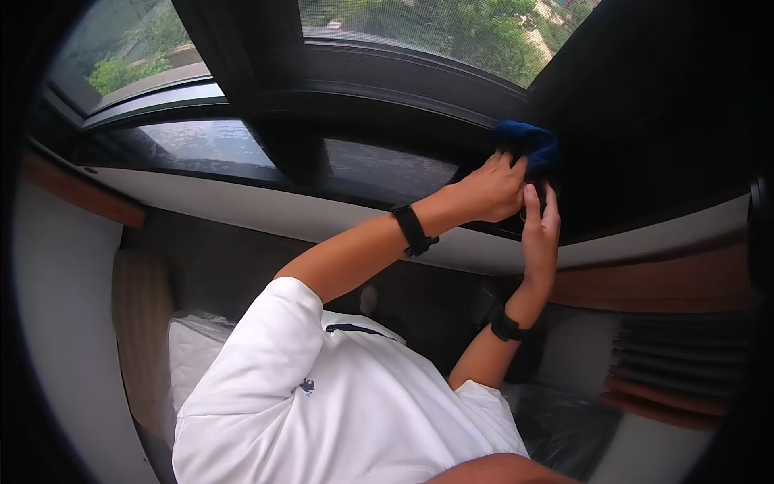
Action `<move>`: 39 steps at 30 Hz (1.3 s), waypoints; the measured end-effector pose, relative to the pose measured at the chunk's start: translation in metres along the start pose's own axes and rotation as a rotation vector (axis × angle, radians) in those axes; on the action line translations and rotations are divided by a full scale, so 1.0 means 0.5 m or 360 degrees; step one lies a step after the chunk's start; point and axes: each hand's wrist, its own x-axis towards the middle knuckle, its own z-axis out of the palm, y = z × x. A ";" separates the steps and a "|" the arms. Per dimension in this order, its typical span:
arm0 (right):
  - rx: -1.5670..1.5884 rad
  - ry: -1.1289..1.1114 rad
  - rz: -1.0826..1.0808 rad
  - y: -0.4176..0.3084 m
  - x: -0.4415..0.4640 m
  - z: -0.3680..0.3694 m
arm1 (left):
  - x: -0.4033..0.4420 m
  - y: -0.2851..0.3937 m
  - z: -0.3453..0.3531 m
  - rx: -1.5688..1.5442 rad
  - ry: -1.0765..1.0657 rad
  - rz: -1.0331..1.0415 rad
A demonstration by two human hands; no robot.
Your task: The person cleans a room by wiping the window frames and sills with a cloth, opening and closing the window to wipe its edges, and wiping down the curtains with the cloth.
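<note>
- Far left: a window pane point(133, 60) shows greenery beyond a dark frame point(230, 73).
- Near left: a striped beige pad point(143, 323) stands beside a white quilted item point(193, 355) in clear plastic.
- Centre, far: a mesh screen point(427, 28) lies above a glossy dark panel point(387, 165).
- Right of centre: the left hand point(493, 189), a black band point(414, 230) on its forearm, reaches to the blue cloth point(528, 143); its fingers are bent, slightly parted and touching the cloth's near edge. Whether they pinch it, one cannot tell.
- Just right of this: the right hand point(542, 230) points upward, its fingers extended and slightly spread, just beside the left hand; contact with the cloth cannot be told.
- Far right: dark and brown strips point(673, 363) lie in a layered row.
</note>
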 end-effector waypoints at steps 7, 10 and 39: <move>0.0960 -0.1195 -0.0041 -0.054 -0.051 0.183 | -0.158 -0.096 -0.221 0.0432 0.0313 -0.0220; 0.0442 -0.1329 -0.0075 -0.073 -0.056 0.239 | -0.196 -0.096 -0.271 0.0526 0.0454 -0.0296; -0.1833 0.0163 -0.1660 -0.414 -0.018 0.607 | -0.308 -0.188 -0.751 -0.1575 -0.0052 -0.0890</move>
